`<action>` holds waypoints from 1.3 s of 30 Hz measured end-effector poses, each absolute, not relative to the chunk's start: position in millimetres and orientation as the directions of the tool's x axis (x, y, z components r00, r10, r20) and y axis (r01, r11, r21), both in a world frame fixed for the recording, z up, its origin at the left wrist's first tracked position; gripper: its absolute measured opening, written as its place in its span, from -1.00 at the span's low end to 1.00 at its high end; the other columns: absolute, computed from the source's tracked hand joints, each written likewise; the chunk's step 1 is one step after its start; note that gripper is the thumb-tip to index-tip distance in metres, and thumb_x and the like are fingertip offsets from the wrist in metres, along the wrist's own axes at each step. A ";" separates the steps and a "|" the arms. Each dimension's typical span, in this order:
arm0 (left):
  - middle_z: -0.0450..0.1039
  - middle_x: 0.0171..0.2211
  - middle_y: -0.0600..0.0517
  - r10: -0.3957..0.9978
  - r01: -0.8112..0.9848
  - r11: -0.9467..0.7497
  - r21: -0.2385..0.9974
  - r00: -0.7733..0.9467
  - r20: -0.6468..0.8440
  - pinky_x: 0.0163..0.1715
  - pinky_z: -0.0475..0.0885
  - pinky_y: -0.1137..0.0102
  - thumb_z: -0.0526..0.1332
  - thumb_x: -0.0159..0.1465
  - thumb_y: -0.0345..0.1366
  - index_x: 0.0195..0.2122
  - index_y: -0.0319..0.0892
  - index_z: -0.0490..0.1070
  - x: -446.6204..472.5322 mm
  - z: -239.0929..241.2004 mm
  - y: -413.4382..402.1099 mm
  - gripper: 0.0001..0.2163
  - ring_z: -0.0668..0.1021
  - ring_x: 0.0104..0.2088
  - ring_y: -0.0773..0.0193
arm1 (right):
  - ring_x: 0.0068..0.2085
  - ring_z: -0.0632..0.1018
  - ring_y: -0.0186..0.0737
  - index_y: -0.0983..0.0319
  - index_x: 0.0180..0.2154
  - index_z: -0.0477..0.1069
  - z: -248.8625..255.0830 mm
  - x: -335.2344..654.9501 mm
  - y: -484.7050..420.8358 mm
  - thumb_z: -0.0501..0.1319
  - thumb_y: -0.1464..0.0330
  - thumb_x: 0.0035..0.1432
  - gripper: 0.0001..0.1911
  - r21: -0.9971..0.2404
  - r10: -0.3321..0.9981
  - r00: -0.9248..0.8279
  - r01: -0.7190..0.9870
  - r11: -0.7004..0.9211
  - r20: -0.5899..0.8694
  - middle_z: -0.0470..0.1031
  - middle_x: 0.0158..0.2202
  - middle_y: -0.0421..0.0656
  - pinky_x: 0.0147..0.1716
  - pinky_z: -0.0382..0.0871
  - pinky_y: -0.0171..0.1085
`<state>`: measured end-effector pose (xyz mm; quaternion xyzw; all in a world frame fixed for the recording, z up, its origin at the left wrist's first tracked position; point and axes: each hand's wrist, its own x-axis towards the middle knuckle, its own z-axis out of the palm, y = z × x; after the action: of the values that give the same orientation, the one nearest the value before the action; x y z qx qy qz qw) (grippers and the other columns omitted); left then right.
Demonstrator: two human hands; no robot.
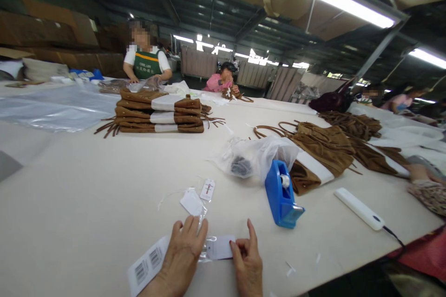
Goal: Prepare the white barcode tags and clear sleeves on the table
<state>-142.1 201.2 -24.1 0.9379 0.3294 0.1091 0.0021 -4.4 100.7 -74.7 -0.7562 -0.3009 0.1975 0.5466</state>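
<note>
My left hand (183, 253) lies flat near the table's front edge, fingers stretched over a clear sleeve and a white barcode label (148, 262). My right hand (246, 260) pinches the right end of a small white tag (219, 247) that lies between both hands. Two more tags (198, 197) with strings lie just beyond my left hand. A blue tape dispenser (281, 195) stands to the right of my right hand.
A clear plastic bag (256, 155) with dark bits lies behind the dispenser. Brown fringed bags (324, 153) lie at right, a stack of them (158, 113) at centre left. A white scanner-like bar (360, 209) rests at right. Other people work along the far and right edges.
</note>
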 end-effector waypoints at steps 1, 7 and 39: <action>0.37 -0.08 -0.15 0.491 0.498 -0.866 0.045 0.828 0.273 -0.16 0.32 0.13 -0.03 0.14 -0.55 -0.06 -0.19 0.27 -143.2 -29.1 201.7 -0.65 0.38 -0.06 0.02 | -0.49 0.38 -0.32 0.24 0.18 -0.19 -74.6 -3.7 100.1 0.08 0.18 0.07 -0.28 -0.943 0.686 0.727 0.243 -0.229 0.020 0.32 -0.53 -0.31 -0.39 0.27 -0.33; 0.37 -0.03 -0.11 0.121 0.109 -0.993 0.054 0.941 0.317 -0.12 0.42 0.37 -0.03 0.24 -0.44 0.05 -0.22 0.16 -155.2 -48.7 200.0 -0.67 0.40 -0.02 0.19 | -0.44 0.40 -0.31 0.21 0.17 -0.22 -69.9 4.8 98.6 0.07 0.16 0.08 -0.28 -0.957 0.706 0.708 0.181 -0.228 -0.034 0.34 -0.44 -0.26 -0.35 0.30 -0.31; 0.39 -0.14 -0.08 0.238 0.101 -0.910 0.403 0.921 0.307 0.03 0.32 0.31 -0.11 0.26 -0.47 -0.07 -0.28 0.25 -162.3 -51.9 199.3 -0.73 0.35 -0.01 0.22 | -0.69 0.06 -0.51 0.30 -0.45 0.31 -63.1 -12.7 101.3 0.26 0.10 -0.19 -0.61 -0.880 0.662 0.580 -0.327 -0.344 -0.474 0.12 -0.77 -0.38 -0.71 -0.21 -0.44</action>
<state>-162.3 199.3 -51.9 0.9609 0.0882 0.1775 0.1934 -12.7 101.3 -63.1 -0.6907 -0.1215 0.4418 0.5595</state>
